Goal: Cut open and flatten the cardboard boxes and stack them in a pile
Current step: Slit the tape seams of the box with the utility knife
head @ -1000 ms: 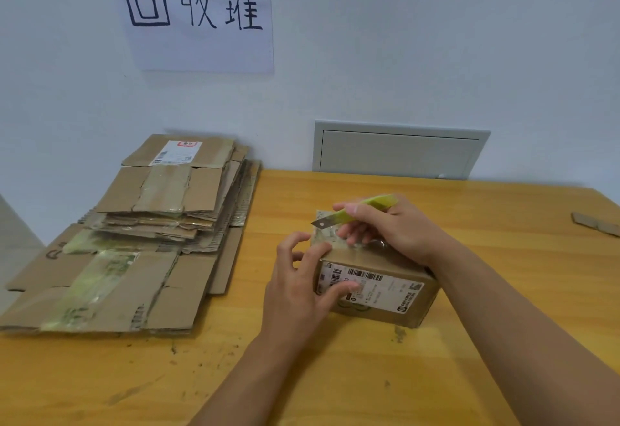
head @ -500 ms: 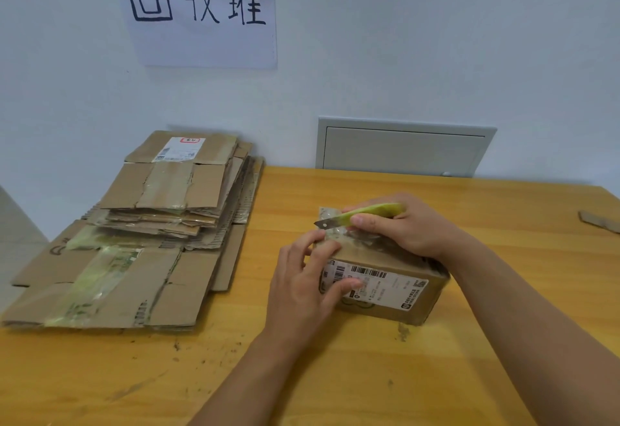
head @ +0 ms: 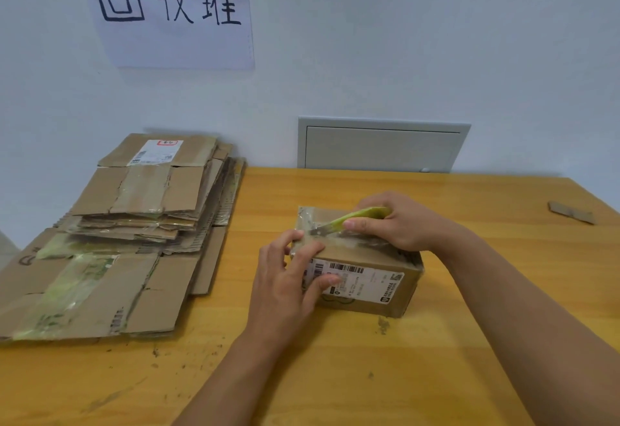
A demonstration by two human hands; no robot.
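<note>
Gripping a yellow-green utility knife (head: 360,217) in the right hand (head: 399,221), laying its blade on the taped top of the small cardboard box (head: 365,278) mid-table (head: 469,341), curling the left hand (head: 285,278) round its near-left corner, beside the flattened pile (head: 127,224).

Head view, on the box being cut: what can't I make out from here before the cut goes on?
- Blade tip of the green utility knife: it blurs into the glossy tape on the small cardboard box, so its depth is unclear.
- Knife handle's rear: covered by the right hand.
- Box's left end: hidden behind the left hand.
- Shipping label text: too small.
- Pile of flattened boxes: cut off at the frame's left edge.
</note>
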